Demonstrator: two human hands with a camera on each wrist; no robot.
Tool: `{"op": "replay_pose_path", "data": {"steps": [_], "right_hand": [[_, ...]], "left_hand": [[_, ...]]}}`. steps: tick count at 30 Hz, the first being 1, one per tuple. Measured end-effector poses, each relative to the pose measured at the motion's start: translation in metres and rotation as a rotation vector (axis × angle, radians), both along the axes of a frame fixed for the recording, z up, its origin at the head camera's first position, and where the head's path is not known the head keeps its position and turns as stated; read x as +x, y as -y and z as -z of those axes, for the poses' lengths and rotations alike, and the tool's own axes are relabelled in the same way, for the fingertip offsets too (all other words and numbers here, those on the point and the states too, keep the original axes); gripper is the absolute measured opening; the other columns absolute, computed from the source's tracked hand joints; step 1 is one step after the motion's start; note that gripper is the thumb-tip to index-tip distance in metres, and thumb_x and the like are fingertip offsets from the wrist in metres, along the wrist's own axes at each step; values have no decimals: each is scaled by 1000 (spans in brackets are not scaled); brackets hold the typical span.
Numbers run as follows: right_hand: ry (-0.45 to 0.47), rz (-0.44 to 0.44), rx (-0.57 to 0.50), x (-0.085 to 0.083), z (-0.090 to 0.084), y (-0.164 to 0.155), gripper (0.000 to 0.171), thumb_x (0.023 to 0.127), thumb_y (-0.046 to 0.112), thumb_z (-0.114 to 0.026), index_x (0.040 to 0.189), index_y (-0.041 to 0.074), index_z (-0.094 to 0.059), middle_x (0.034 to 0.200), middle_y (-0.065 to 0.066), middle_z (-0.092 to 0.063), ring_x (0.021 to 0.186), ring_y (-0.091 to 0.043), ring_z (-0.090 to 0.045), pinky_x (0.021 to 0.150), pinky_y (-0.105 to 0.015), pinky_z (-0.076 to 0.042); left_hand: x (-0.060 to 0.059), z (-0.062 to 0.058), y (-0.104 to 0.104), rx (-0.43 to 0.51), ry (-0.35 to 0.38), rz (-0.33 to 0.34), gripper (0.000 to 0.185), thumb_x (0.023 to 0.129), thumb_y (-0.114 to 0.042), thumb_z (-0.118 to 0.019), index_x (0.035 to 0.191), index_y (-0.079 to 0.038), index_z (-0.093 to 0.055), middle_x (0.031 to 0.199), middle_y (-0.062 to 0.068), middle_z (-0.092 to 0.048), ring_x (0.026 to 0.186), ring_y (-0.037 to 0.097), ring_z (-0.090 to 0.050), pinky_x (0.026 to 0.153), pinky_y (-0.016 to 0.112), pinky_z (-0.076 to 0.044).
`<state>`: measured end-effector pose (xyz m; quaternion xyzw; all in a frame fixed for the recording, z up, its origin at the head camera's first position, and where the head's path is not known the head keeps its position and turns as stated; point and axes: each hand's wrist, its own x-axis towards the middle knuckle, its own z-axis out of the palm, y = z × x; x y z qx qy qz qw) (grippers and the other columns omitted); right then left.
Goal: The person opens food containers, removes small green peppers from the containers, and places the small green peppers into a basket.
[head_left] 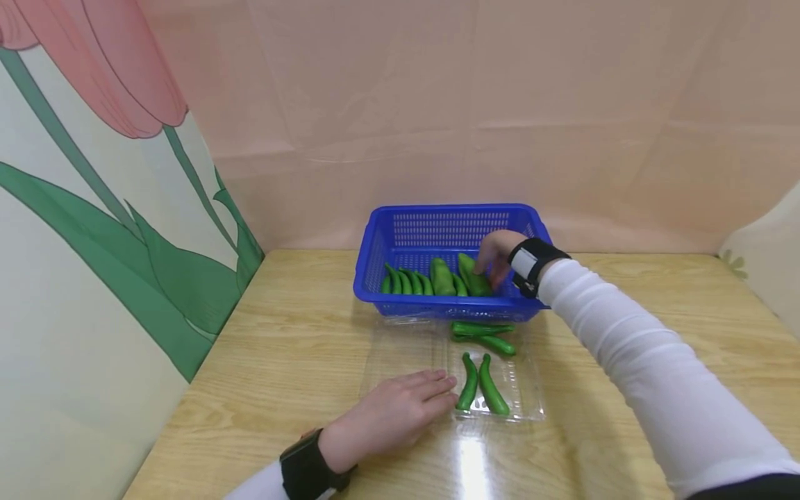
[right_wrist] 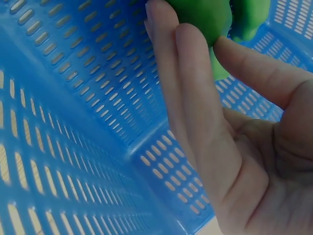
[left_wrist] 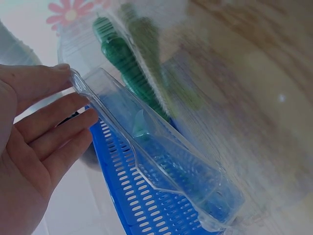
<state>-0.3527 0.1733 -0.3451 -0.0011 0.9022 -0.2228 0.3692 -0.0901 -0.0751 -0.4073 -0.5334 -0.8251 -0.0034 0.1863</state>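
Observation:
A blue slotted basket [head_left: 437, 210] stands at the back of the wooden table and holds several green peppers [head_left: 409, 281]. My right hand [head_left: 496, 260] reaches into its right end, and its fingers [right_wrist: 181, 58] and thumb pinch a fat green pepper [head_left: 471, 278] [right_wrist: 200, 14]. In front of the basket lies an opened clear plastic tray [head_left: 531, 410] with several slim green peppers [head_left: 478, 385] in its right half. My left hand [head_left: 412, 403] lies flat with straight fingers on the tray's left half; the left wrist view shows the fingers [left_wrist: 49, 127] against the clear rim [left_wrist: 146, 142].
The table [head_left: 281, 347] is light wood. A flowered panel [head_left: 94, 243] closes the left side and a pink backdrop [head_left: 500, 104] stands behind the basket. Another panel edge [head_left: 769, 250] shows at the far right.

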Motion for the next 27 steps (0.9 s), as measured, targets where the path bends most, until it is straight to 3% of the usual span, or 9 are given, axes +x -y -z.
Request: {"op": "replay_pose_path", "data": {"steps": [14,22,27], "right_hand": [[22,-77,86,-4,-3,1,35,94,12,-52,120,-12,-53,100,-21,-71,92,-24,-71,103,-41,-48],[72,-100,12,-10,2,1,42,96,8,-48,129,-19,-41,114,-35,-60,91,-26,-71,87,-32,-58],[66,-96,16,-8,2,1,40,95,8,-50,126,-17,-45,116,-34,-59,92,-26,-71,90,-34,-57]], "left_hand": [[-1,1,0,-2,7,-6,32,93,-17,-57,125,-15,-61,133,5,-58,125,17,-53,108,26,-41],[-1,1,0,3,22,0,32,93,-17,-56,125,-14,-61,133,5,-58,125,18,-53,108,26,-41],[-1,0,0,5,19,-2,32,93,-17,-57,125,-15,-62,133,4,-58,125,17,-54,108,26,-41]]}}
